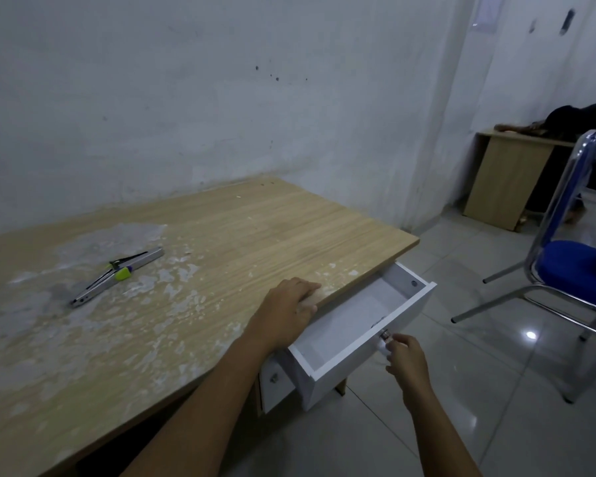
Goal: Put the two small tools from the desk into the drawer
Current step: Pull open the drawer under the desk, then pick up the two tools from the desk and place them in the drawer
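Two tools (117,275) lay touching on the table (221,242), well left of the open drawer (358,325) under its right edge.

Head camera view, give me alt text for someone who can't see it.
A person's right hand grips the knob of an open white drawer while the left hand rests on the wooden desk edge. Two small tools lie together farther left on the desk.

You face a stained white wall (221,98). Glossy grey tiled floor (496,390) reflects a light. A blue chrome-framed chair (572,266) and wooden cabinet (506,180) stand right.
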